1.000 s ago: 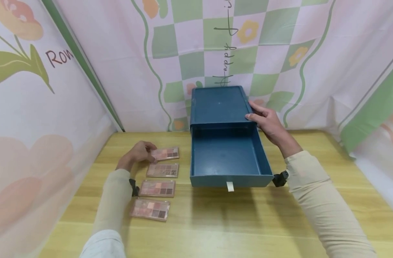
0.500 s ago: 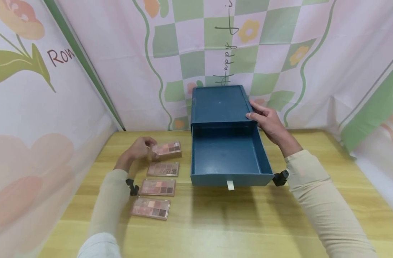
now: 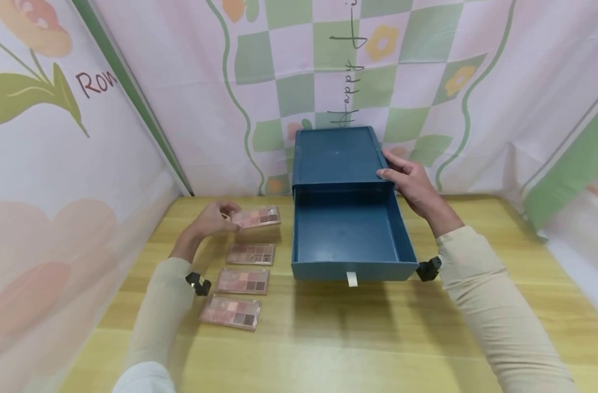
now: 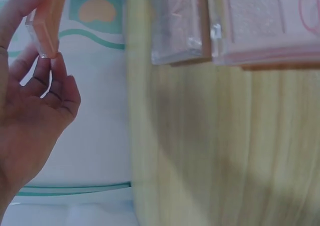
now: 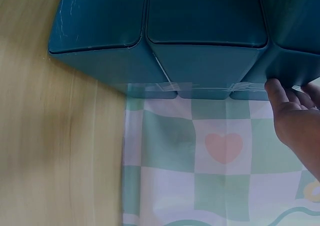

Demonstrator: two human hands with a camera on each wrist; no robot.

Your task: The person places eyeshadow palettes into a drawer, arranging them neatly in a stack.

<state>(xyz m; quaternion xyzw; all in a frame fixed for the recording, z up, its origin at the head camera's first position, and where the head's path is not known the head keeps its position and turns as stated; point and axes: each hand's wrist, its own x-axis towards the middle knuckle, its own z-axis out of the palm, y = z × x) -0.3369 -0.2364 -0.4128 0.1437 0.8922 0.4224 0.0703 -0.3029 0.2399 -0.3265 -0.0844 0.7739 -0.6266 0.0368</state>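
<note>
My left hand (image 3: 211, 220) pinches the left end of an eyeshadow palette (image 3: 259, 217), raised a little above the table at the far left. In the left wrist view the palette (image 4: 50, 20) shows edge-on between thumb and fingertips. Three more palettes lie below it in a column: one (image 3: 251, 254), another (image 3: 243, 281) and the nearest (image 3: 231, 312). A dark blue drawer cabinet (image 3: 335, 155) stands to their right, its top drawer (image 3: 345, 232) pulled out with bare floor showing. My right hand (image 3: 413, 184) rests on the cabinet's upper right side, fingers extended against it.
The cabinet stands against a checked fabric backdrop (image 3: 328, 71). In the right wrist view its stacked sections (image 5: 205, 15) reach down to the wooden table (image 3: 348, 349). A white pull tab (image 3: 352, 279) hangs from the open drawer's front.
My left hand has lifted the farthest palette off the table and shifted it slightly away and right. The right hand stays on the cabinet.
</note>
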